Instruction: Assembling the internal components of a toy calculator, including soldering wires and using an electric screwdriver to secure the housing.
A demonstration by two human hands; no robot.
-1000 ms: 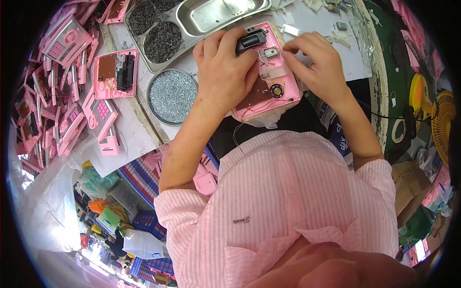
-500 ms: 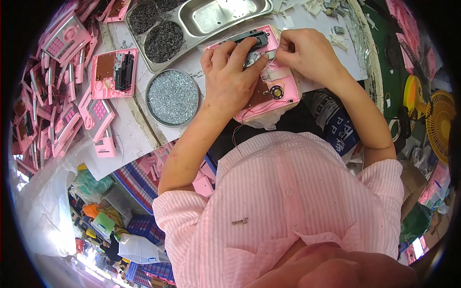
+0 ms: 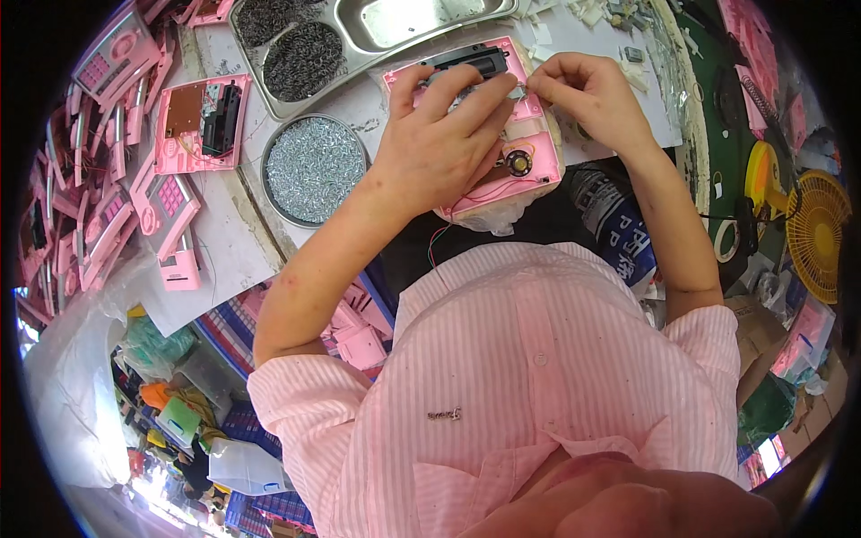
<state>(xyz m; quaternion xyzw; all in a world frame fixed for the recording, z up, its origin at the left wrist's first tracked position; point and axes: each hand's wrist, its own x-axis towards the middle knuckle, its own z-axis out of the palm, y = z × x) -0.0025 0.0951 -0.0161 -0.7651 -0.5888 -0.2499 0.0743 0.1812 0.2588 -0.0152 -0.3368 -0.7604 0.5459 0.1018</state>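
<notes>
A pink plastic casing (image 3: pixel 491 197) lies in front of me, its inside facing up. It carries a black mechanism (image 3: pixel 475 62) along the far edge and a small round speaker (image 3: pixel 518 162) near its right side. My left hand (image 3: pixel 444 134) lies across the casing, fingers apart; its fingertips reach a small whitish part (image 3: pixel 517 92), and the thumb is mostly hidden. At the right edge, my right hand (image 3: pixel 596 100) has thumb and forefinger pinched beside that part. Anything between them is too small to make out. Thin wires (image 3: pixel 437 235) hang from the casing's near-left corner.
A round tin of small silvery pieces (image 3: pixel 314 170) and a metal tray (image 3: pixel 368 61) with dark springs stand left and beyond. Another opened pink casing (image 3: pixel 199 125) lies farther left, beside heaped pink casings (image 3: pixel 108 224). A yellow fan (image 3: pixel 816 235) stands at the right.
My left hand's fingers have shifted right and closer together over the casing, covering more of the brown board. My right hand has drawn slightly right. The view has shifted a little.
</notes>
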